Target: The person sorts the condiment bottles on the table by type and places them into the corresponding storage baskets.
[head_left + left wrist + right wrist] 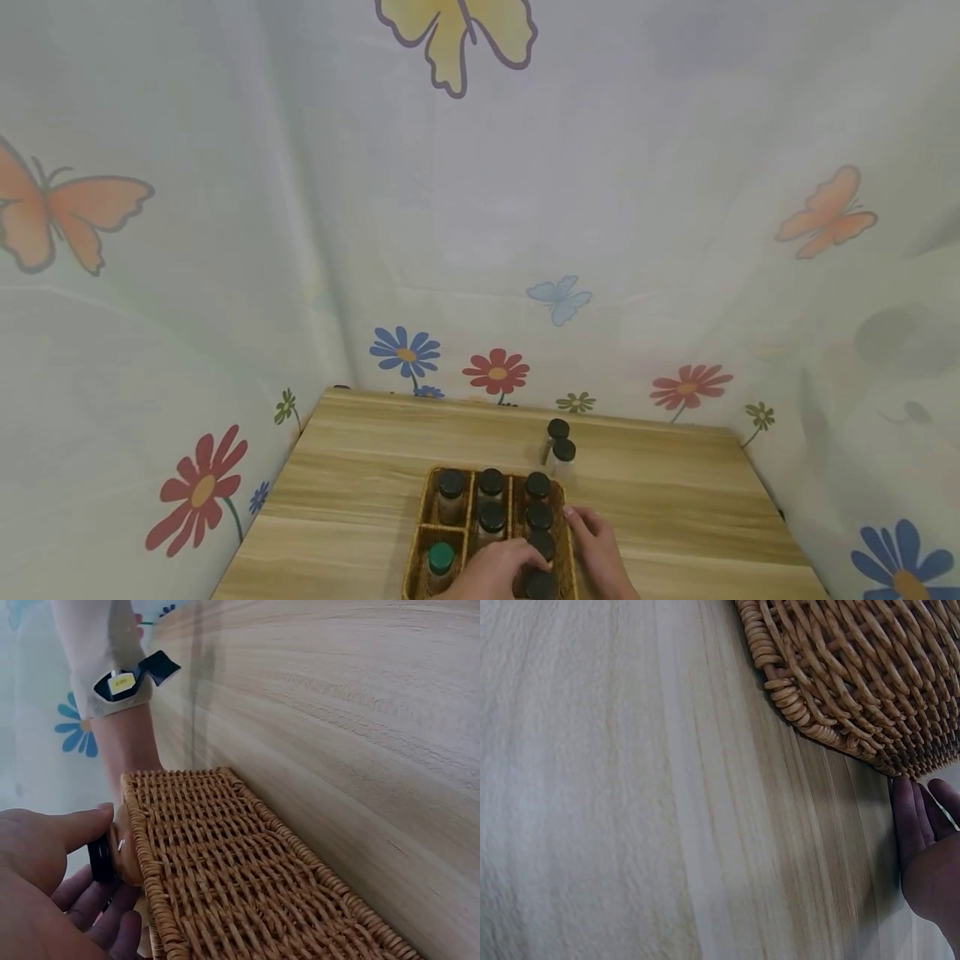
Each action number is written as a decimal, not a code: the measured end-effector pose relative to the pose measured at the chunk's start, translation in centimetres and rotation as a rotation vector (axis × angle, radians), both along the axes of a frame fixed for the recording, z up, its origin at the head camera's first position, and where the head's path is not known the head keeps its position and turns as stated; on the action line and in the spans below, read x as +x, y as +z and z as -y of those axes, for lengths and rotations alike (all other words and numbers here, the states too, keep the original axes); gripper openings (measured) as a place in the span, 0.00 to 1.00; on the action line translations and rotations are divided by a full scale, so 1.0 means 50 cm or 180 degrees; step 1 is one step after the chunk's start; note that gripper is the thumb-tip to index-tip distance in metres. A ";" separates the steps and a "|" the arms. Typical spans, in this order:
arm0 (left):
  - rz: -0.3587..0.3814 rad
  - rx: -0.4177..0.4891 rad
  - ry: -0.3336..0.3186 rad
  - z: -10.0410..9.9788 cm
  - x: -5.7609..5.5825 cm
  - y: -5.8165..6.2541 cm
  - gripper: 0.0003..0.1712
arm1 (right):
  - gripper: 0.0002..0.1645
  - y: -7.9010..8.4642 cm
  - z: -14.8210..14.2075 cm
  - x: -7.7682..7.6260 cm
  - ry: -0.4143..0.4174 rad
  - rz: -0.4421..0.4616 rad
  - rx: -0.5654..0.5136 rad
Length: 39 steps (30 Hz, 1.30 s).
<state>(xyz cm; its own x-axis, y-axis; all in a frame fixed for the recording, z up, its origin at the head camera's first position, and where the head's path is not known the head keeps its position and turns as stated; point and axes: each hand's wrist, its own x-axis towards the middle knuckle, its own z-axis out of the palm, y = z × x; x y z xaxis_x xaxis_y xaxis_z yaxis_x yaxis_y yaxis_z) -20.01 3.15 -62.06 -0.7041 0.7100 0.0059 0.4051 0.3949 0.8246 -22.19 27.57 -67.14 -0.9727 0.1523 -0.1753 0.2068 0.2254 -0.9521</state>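
Observation:
A wicker basket point(416, 533) with compartments holds several black-capped jars and one green-capped jar point(441, 560). My left hand point(495, 573) reaches over the near part of the basket. In the left wrist view its thumb and fingers pinch a black-capped jar point(103, 859) at the basket's rim, the cap facing the palm. My right hand point(600, 552) is at the basket's right side. In the right wrist view its fairly straight fingers point(906, 814) touch the woven wall near the tabletop. The near end of the basket is cut off in the head view.
Two black-capped jars point(564, 454) stand on the wooden table point(675, 492) behind the basket's right corner. A pale cloth wall point(637, 208) printed with butterflies and flowers surrounds the table at the back and sides.

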 end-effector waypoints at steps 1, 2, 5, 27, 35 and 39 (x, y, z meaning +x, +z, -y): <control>0.0006 -0.0013 0.0004 0.002 0.005 0.014 0.21 | 0.34 0.001 -0.001 0.001 0.0009 -0.0006 0.0016; 0.0007 -0.0017 0.0001 0.004 0.009 0.024 0.21 | 0.35 0.002 -0.002 0.001 0.0003 0.0007 0.0029; -0.0136 -0.0095 -0.0030 0.005 0.015 0.029 0.20 | 0.35 -0.002 -0.004 0.001 -0.0027 -0.0042 0.0060; -0.1092 -0.0647 -0.0529 -0.016 -0.030 -0.003 0.20 | 0.39 -0.003 0.003 0.002 -0.0031 -0.0076 0.0058; -0.0478 -0.0121 -0.0134 -0.023 -0.009 0.205 0.20 | 0.39 0.000 -0.002 -0.002 0.0060 0.0022 0.0137; -0.0332 0.0227 0.0097 -0.036 -0.053 0.227 0.24 | 0.39 -0.004 -0.002 -0.004 0.0030 0.0007 0.0188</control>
